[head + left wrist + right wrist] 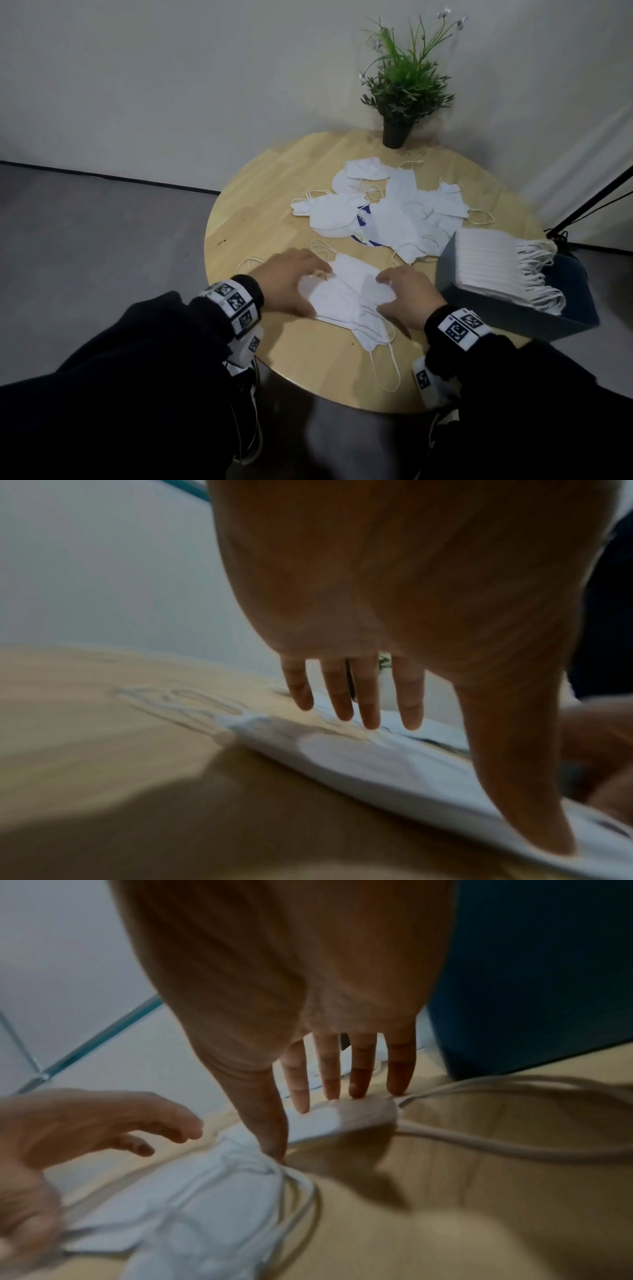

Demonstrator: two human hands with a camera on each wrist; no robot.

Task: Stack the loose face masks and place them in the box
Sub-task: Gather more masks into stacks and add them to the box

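A small stack of white face masks (346, 298) lies on the round wooden table (308, 373) near its front edge, ear loops trailing toward me. My left hand (294, 284) touches the stack's left end with straight fingers (366, 710) and thumb on the mask stack (377, 764). On the right end rests my right hand (407, 294), its fingertips (359, 1088) and thumb set against the mask stack (342, 1112). Neither hand grips it. A blue box (565, 308) at the right holds a neat row of masks (489, 267). Loose masks (394, 205) lie heaped mid-table.
A potted plant (404, 89) stands at the table's far edge by the wall. A blue-and-white disc (363, 219) shows under the loose heap. A black tripod leg (596, 198) slants down at the right. The blue box (531, 974) stands close beside my right hand.
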